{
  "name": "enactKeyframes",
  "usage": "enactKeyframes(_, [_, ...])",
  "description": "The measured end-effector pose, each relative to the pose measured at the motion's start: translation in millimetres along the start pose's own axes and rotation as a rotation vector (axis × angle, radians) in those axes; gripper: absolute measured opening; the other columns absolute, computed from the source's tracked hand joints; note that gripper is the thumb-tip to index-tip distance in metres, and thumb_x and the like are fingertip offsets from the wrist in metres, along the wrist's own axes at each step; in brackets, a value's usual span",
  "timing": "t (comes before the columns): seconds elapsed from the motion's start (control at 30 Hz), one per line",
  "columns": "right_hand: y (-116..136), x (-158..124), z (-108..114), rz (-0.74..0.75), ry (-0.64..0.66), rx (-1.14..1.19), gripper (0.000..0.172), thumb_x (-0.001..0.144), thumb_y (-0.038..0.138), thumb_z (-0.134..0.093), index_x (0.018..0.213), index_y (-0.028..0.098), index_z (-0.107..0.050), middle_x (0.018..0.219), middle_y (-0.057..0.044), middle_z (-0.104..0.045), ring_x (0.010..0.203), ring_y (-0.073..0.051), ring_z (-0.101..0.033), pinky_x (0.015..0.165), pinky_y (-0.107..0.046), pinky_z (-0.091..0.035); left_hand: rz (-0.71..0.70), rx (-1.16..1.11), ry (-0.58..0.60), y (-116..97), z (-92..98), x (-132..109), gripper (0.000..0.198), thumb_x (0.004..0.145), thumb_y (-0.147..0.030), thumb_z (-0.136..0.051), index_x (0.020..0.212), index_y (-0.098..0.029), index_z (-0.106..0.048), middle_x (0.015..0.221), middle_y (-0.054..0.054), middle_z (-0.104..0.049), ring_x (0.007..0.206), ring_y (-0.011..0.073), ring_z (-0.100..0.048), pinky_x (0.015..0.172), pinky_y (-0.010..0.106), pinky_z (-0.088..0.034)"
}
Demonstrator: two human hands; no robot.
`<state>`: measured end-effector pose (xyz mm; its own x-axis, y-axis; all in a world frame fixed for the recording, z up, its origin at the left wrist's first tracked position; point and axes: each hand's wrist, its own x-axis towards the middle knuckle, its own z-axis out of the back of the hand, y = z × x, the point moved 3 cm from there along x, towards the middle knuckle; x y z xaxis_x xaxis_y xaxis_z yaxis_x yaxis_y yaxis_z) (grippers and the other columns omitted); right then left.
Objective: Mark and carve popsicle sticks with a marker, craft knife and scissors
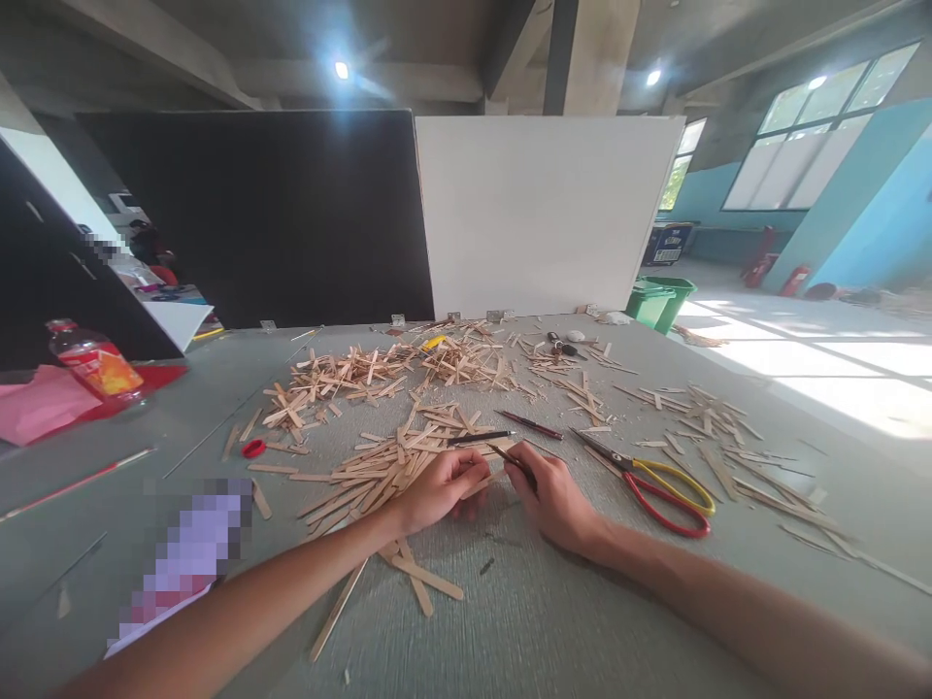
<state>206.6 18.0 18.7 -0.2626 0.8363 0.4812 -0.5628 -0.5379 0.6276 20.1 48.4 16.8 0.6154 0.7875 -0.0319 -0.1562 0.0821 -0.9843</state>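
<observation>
My left hand (437,490) is closed on a flat wooden stick (481,482), pressing it down on the grey table (553,612). My right hand (554,500) pinches a dark pen (511,460) whose tip points at that stick. The two hands nearly touch. A heap of wooden sticks (379,466) lies just left of my left hand. A second dark pen (481,438) rests on the heap behind my hands.
Red-and-yellow-handled scissors (655,482) lie right of my right hand. A dark red pen (530,424), more stick piles (408,374), a red ring (253,448), a plastic bottle (94,363) and black and white boards (539,209) stand farther back. Green bins (659,301) sit beyond the table.
</observation>
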Motion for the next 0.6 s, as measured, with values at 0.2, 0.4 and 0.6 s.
enactKeyframes(0.2, [0.1, 0.0, -2.7, -0.022, 0.015, 0.018, 0.014, 0.104, 0.026, -0.045, 0.095, 0.025, -0.055, 0.08, -0.001, -0.067, 0.068, -0.018, -0.06, 0.066, -0.028, -0.045, -0.004, 0.018, -0.029, -2.3, 0.0, -2.3, 0.047, 0.092, -0.065, -0.067, 0.098, -0.018, -0.063, 0.064, -0.005, -0.058, 0.049, 0.0112, -0.058, 0.042, 0.02, -0.038])
enactKeyframes(0.4, [-0.9, -0.3, -0.1, -0.042, -0.03, 0.035, 0.014, 0.105, 0.025, -0.044, 0.093, 0.026, -0.051, 0.077, 0.002, -0.064, 0.065, -0.017, -0.057, 0.064, -0.026, -0.044, 0.015, 0.029, -0.058, -3.8, -0.5, -4.2, 0.05, 0.088, -0.064, -0.071, 0.105, -0.017, -0.065, 0.07, -0.003, -0.061, 0.05, 0.0122, -0.059, 0.044, 0.022, -0.038])
enactKeyframes(0.6, [-5.3, 0.2, 2.8, -0.098, -0.11, 0.04, 0.018, 0.106, 0.033, -0.044, 0.09, 0.026, -0.048, 0.07, 0.004, -0.058, 0.061, -0.017, -0.051, 0.062, -0.026, -0.04, 0.015, 0.017, -0.053, -2.9, -0.8, -4.4, 0.049, 0.091, -0.062, -0.068, 0.112, -0.017, -0.067, 0.068, -0.001, -0.063, 0.051, 0.0133, -0.059, 0.043, 0.022, -0.037])
